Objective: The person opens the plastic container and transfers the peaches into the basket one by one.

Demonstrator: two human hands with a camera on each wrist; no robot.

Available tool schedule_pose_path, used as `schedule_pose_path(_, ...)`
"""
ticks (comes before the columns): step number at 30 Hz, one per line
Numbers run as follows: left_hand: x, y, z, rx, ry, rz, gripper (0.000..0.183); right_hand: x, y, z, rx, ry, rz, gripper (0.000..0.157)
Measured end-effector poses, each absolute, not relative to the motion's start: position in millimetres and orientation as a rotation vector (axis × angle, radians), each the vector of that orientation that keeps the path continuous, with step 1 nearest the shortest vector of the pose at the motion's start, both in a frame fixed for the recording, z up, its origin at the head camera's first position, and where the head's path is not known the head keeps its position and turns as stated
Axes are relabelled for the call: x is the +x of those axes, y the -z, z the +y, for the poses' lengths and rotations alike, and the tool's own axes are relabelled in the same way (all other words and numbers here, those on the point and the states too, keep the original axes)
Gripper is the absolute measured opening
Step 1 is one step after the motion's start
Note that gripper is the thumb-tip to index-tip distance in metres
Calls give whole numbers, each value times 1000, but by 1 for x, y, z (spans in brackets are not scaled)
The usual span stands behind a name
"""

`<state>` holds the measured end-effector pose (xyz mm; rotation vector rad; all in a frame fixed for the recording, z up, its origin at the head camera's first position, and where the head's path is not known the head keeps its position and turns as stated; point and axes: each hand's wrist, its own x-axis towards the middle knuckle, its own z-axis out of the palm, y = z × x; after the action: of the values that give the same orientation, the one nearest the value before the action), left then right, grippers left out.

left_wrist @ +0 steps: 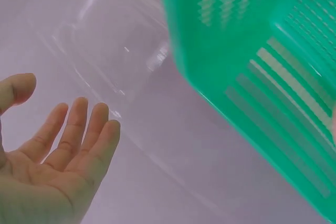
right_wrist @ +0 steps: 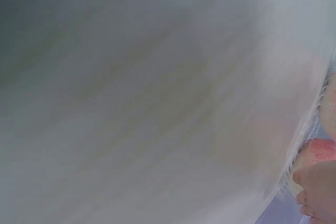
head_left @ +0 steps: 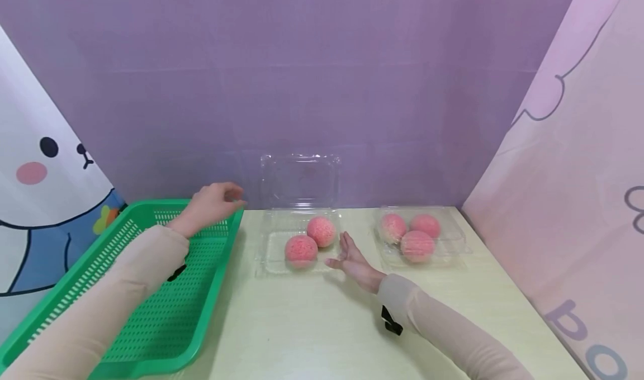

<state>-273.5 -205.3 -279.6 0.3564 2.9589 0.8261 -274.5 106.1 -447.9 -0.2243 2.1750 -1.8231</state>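
Two round pink peaches (head_left: 312, 241) sit in a clear plastic clamshell box (head_left: 274, 240), whose lid (head_left: 301, 181) stands raised against the back wall. My right hand (head_left: 356, 264) is just right of this box, thumb apart from its straight fingers, holding nothing. In the right wrist view, that hand (right_wrist: 319, 190) overlaps a peach (right_wrist: 317, 151); a pale blur covers most of that view. Over the far right corner of the green basket (head_left: 221, 290), my left hand (head_left: 213, 201) hangs with loosely bent fingers. The left wrist view shows its palm bare, the fingers (left_wrist: 73, 124) spread from the thumb.
A second clear box (head_left: 453, 237) with three peaches (head_left: 417, 246) stands to the right, its lid down over them. The slatted basket takes up the table's left side. A purple cloth wall (head_left: 302, 89) rises behind the table (head_left: 302, 324).
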Motion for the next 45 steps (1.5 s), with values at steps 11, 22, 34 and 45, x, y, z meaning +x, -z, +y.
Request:
schedule_pose_path(11, -267, 300, -155, 509, -729, 2833, 39, -275, 449, 106, -231, 1835, 2161, 95)
schedule_pose_path(22, -272, 327, -113, 456, -717, 2766, 38, -274, 448, 104, -220, 1827, 2164, 94)
schedule_pose_path(34, -288, 349, -95, 423, -615, 2737, 45, -272, 446, 102, -231, 1833, 2159, 94)
schedule_pose_path(45, -293, 371, -84, 339, -580, 2740, 53, -274, 451, 105, -237, 1825, 2168, 93)
